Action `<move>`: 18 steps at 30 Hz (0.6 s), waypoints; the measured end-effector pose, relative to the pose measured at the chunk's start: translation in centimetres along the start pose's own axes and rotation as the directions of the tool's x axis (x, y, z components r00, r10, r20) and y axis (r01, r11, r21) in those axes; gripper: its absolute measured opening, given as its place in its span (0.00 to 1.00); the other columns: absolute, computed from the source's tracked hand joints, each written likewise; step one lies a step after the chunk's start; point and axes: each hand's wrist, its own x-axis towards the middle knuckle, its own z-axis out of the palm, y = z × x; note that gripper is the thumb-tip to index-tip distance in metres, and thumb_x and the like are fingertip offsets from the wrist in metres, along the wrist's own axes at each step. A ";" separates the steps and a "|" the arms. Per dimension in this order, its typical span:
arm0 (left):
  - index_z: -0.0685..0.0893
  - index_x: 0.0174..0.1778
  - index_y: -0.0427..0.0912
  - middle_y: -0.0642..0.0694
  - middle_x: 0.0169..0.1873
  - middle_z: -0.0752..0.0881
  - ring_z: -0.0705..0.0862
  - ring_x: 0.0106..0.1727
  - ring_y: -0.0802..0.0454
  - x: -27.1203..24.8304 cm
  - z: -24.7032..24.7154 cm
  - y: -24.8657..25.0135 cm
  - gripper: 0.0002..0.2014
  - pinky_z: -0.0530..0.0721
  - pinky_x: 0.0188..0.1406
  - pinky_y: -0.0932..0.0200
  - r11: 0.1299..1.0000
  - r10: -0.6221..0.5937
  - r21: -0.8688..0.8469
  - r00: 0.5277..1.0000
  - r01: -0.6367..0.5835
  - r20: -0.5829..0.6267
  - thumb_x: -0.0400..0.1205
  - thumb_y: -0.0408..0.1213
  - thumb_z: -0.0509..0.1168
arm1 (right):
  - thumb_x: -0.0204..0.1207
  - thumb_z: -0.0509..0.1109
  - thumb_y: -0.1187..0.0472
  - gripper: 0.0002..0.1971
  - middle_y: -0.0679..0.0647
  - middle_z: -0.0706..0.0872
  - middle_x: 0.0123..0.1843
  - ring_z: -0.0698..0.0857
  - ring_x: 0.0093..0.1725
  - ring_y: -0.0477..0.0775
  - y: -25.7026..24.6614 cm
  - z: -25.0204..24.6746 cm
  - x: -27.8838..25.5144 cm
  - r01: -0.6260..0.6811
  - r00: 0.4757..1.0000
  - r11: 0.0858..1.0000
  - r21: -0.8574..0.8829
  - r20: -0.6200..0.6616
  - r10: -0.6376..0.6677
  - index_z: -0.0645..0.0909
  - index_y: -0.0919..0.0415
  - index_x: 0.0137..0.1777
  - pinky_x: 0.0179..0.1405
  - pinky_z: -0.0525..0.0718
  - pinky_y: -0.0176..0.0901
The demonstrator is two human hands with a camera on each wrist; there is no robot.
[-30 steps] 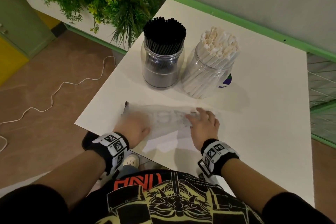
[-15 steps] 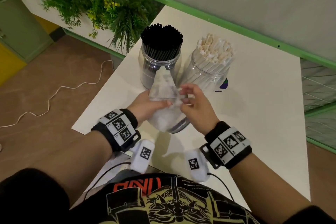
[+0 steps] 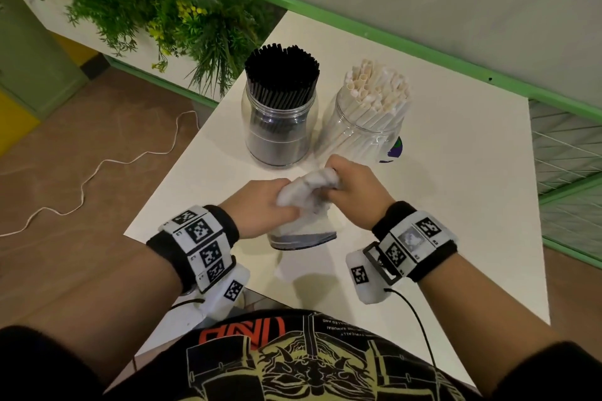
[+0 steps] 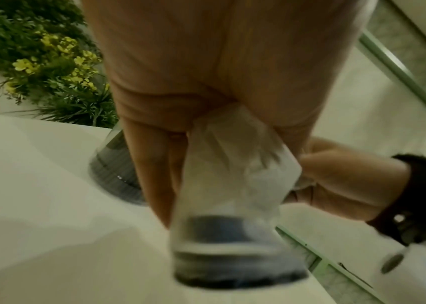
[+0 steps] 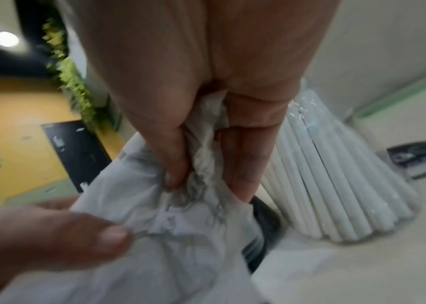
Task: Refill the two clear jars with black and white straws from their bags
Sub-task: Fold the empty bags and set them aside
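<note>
Two clear jars stand at the back of the white table: the left jar packed with black straws, the right jar packed with white straws. In front of them both hands crumple an empty translucent plastic bag above the table. My left hand grips its left side, my right hand bunches its top. The bag's dark-edged lower end hangs down. In the right wrist view the fingers and thumb pinch wrinkled plastic, with the white straws behind.
A planter with green foliage and yellow flowers borders the table's far left corner. A green-trimmed wall runs behind the table. A white cable lies on the brown floor to the left. A small dark sticker shows beside the white-straw jar.
The bag lay flat on the table under both hands a second ago. Both hands have lifted it and scrunched it into a wad in front of the jars.
</note>
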 end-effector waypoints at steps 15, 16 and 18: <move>0.79 0.61 0.41 0.34 0.50 0.86 0.86 0.46 0.40 -0.8 -1.2 1.2 0.19 0.87 0.51 0.48 0.284 -0.058 -0.925 0.968 0.250 0.244 0.74 0.34 0.58 | 0.76 0.64 0.50 0.23 0.58 0.72 0.69 0.77 0.63 0.59 0.5 3.6 -3.0 0.335 0.939 0.911 -0.241 0.011 -0.343 0.75 0.62 0.67 0.61 0.79 0.56; 0.78 0.61 0.44 0.36 0.53 0.86 0.86 0.48 0.40 -0.8 -1.1 1.3 0.18 0.87 0.54 0.47 0.234 -0.047 -0.940 0.969 0.246 0.242 0.74 0.36 0.61 | 0.76 0.65 0.47 0.23 0.59 0.72 0.71 0.76 0.65 0.60 0.8 3.5 -3.1 0.339 0.937 0.899 -0.276 0.013 -0.349 0.77 0.61 0.66 0.62 0.78 0.57; 0.77 0.61 0.49 0.39 0.55 0.85 0.86 0.49 0.43 -0.4 -0.6 1.2 0.13 0.87 0.52 0.48 0.316 -0.129 -0.931 0.981 0.182 0.148 0.81 0.39 0.64 | 0.76 0.65 0.42 0.23 0.60 0.72 0.73 0.73 0.69 0.62 1.0 3.1 -3.2 0.334 0.934 0.890 -0.311 -0.014 -0.356 0.81 0.56 0.64 0.67 0.75 0.57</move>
